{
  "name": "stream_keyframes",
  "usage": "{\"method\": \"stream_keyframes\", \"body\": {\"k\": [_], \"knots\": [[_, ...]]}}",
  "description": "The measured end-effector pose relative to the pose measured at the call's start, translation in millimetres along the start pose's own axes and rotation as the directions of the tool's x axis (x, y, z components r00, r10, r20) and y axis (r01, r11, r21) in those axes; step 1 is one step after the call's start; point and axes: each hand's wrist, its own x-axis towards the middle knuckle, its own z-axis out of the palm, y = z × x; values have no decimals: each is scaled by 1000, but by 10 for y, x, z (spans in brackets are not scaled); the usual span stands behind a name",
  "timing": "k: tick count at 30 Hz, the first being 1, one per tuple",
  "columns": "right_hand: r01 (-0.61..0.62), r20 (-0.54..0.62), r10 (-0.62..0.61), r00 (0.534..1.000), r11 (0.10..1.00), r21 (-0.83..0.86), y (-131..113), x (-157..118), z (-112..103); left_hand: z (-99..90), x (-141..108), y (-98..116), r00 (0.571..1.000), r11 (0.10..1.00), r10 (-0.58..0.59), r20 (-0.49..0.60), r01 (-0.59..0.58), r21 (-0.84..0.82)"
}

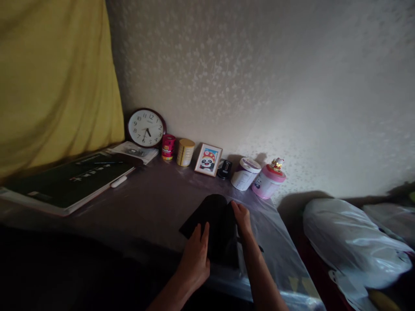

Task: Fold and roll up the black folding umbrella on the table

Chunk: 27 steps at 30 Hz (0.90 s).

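Note:
A dark black cloth-like piece (216, 220) is spread near the front edge of the table, its far end rounded and a fold running down its right part. My left hand (196, 255) rests against its left side, with the fingers stretched out over the black surface. At the right edge of the piece, my right hand (241, 216) pinches the upper corner between thumb and fingers. The lower part of the black piece fades into shadow, so its exact kind is hard to make out.
Along the wall stand a round clock (146, 128), a red can (168, 147), a yellow can (186, 152), a panda picture frame (208, 160), a white tub (245, 173) and a pink tub (268, 181). A blackboard (71, 179) lies left; plastic bags (350, 237) sit right.

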Motion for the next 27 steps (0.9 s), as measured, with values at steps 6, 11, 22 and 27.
{"method": "stream_keyframes", "body": {"k": [6, 11, 22, 27], "knots": [[-50, 84, 46, 995, 998, 50, -184, 1, 368, -43, -2, 41, 994, 997, 70, -84, -73, -37], [-45, 127, 42, 991, 999, 27, -231, -29, 588, -93, 0, 56, 984, 989, 132, -123, -139, -56], [391, 326, -295, 898, 876, -284, -278, -323, 580, -96, -93, -62, 988, 997, 65, -140, -69, -25], [475, 421, -366, 830, 860, -187, -310, -411, 536, -201, -158, 28, 920, 977, 165, -354, -102, 189]]}}
